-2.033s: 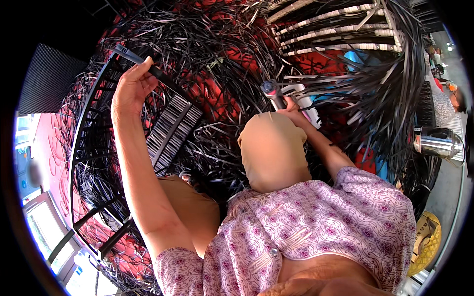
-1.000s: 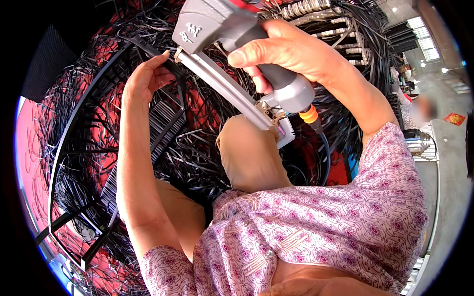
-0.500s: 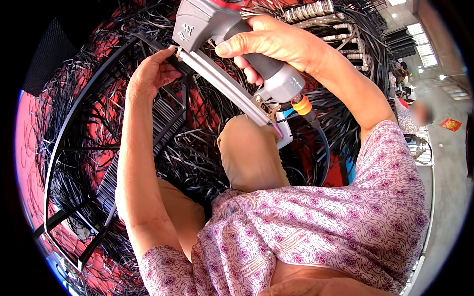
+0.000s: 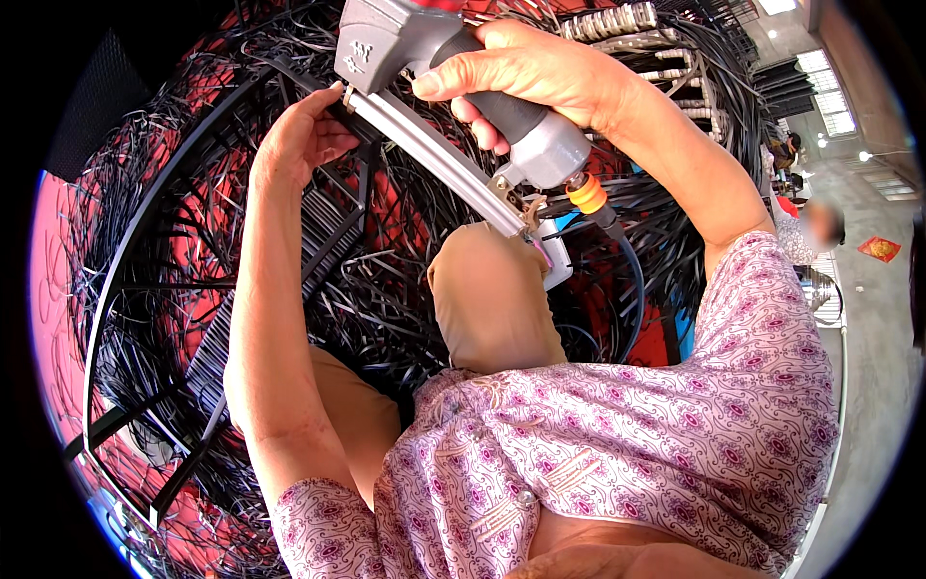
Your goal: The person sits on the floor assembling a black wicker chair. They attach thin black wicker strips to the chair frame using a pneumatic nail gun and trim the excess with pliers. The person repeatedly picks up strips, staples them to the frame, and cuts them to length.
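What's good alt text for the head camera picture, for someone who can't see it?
The right hand grips a gray nail-gun-like tool while the left hand touches a black frame near the tool's front; tangled black strips lie across a red surface.

Cropped by top edge: grey metal air tool with black grip (image 4: 434, 159). Blurred, far right: background person's head (image 4: 823, 227).

Red floor (image 4: 50, 280) at left — grey wall (image 4: 873, 318), bright window (image 4: 825, 87), lit lamps (image 4: 864, 155) at right.
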The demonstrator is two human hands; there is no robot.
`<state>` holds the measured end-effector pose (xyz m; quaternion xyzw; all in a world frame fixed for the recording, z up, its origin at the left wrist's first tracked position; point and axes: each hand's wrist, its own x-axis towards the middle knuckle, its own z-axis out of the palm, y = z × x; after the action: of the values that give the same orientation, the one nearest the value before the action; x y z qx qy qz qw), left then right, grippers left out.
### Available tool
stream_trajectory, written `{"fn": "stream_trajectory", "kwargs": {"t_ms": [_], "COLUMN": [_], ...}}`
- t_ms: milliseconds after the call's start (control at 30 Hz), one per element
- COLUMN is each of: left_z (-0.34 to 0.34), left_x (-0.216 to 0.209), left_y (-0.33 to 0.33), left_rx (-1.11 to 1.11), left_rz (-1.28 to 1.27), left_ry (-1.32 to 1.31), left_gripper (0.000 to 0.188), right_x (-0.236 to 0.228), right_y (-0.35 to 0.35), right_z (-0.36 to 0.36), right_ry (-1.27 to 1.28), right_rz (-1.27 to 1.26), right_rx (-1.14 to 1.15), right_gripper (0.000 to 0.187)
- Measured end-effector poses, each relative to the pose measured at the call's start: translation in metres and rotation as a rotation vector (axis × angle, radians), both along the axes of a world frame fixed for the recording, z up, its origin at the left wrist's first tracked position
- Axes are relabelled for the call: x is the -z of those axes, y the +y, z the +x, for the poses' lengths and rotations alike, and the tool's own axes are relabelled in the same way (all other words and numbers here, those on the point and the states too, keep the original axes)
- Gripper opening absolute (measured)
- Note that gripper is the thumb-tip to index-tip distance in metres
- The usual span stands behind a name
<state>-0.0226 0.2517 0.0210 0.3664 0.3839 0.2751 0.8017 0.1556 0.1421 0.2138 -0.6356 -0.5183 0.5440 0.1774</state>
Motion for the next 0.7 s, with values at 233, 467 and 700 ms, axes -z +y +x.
{"fn": "stream_trajectory", "kwargs": {"t_ms": [233,467,700], "left_z": [-0.003,-0.002,-0.001], "left_x": [0.009,0.011,0.014], "left_y": [0.004,0.005,0.003], "left_rx": [0.030,0.032,0.024], "left_rz": [0.024,0.036,0.055], "left_ry": [-0.010,-0.002,0.015], "left_gripper": [0.030,0.031,0.031], "right_x": [-0.002,0.001,0.002], "right_y": [-0.002,-0.001,0.003], "right_z": [-0.003,-0.002,-0.001], "right_ry": [-0.019,-0.038,-0.081], "right_rz": [-0.017,-0.003,-0.002], "right_rx": [-0.013,-0.031,-0.062], "right_gripper": [0.030,0.031,0.037]}}
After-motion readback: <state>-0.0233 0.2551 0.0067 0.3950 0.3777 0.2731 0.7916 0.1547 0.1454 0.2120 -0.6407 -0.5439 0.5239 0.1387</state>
